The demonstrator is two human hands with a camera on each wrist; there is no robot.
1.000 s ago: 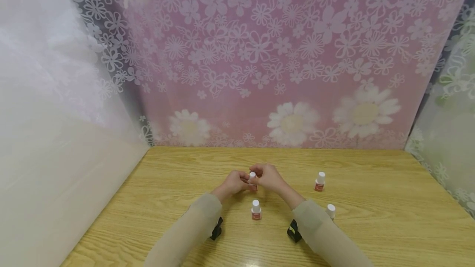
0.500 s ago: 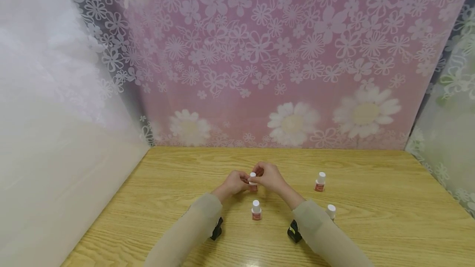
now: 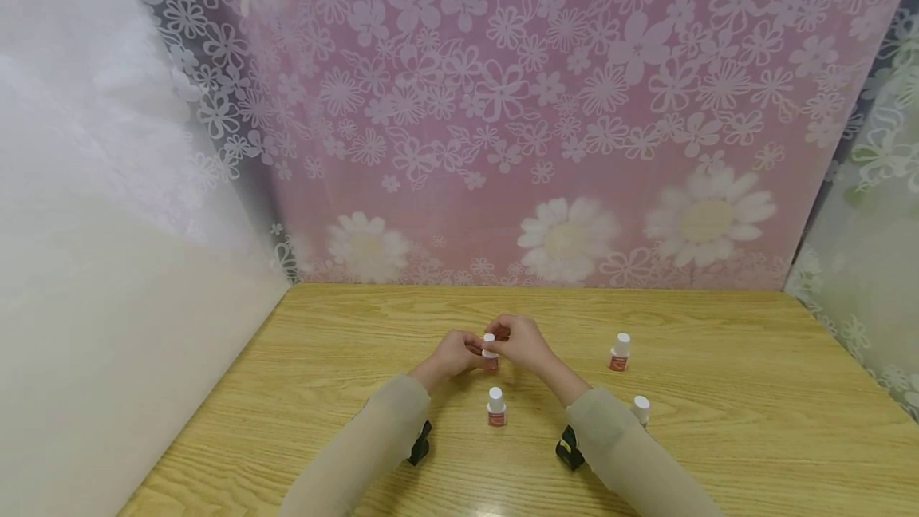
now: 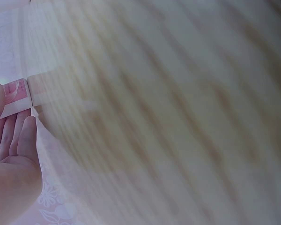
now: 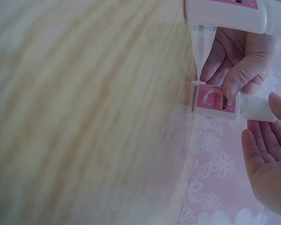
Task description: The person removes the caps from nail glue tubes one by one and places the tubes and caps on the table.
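Near the middle of the counter (image 3: 345, 333), btwn both hands, there's a small bottle (image 5: 213, 101) w/ a white cap (image 5: 258, 108), upright, base on or v. close to the surface. Fingers are narrow on it: L hand (image 3: 455, 351) pinches the body, thumb on the pink label (image 5: 208, 96), while R hand (image 3: 524, 341) pinches the cap btwn thumb & fingers. Handling-wise it's prob light and fairly stiff, looks like hard plastic tho I can't confirm, so a gentle squeeze shouldn't dent it. Not esp. fragile afaict, but smooth sides could get slippery w/ damp fingers. Narrow up top too, so shoving the cap sideways would prob tip it. Imo best hold is low on the body, thumb on label, fingers opposite, cap as 2nd grip only. Can't tell how full it is, so weight's a guess. Also mind the front bottle (image 3: 496, 409), standing nearby on the person's side, easy to knock w/ a wrist.
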